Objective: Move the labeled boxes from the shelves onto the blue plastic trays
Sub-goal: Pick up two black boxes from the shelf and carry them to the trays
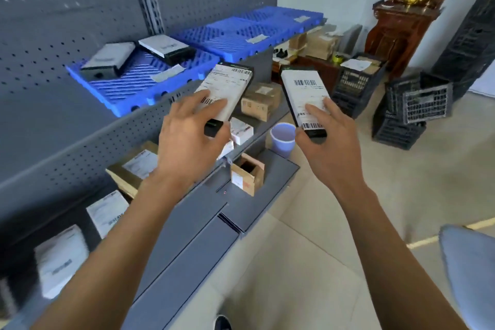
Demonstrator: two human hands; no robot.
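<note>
Step in hand: carry, w/ both boxes held in the air, mid-frame, in front of the shelf. Left hand (191,131) grips a long black box (227,88), fingers spread over its white label, thumb curled under the near end. Right hand (325,136) holds a 2nd box (305,99) the same way, fingers on the label, thumb at the near left edge. Neither is on a tray yet.

Near tray (128,88), upper left, already carries 2 boxes (107,60) (167,48) at its back; its front half looks free. Mid tray (235,35) and far tray (284,17), upper centre, carry only small tags.

Next move, as I judge it: lift up and fwd, clear the shelf lip (150,112), set each box flat. Left box is closest to the near tray's front right corner; right box likely suits the mid tray.

Room: open air above the trays, pegboard (67,8) behind limits depth. Lower shelves hold cartons (261,100) and a cup (283,138), below the path.
</note>
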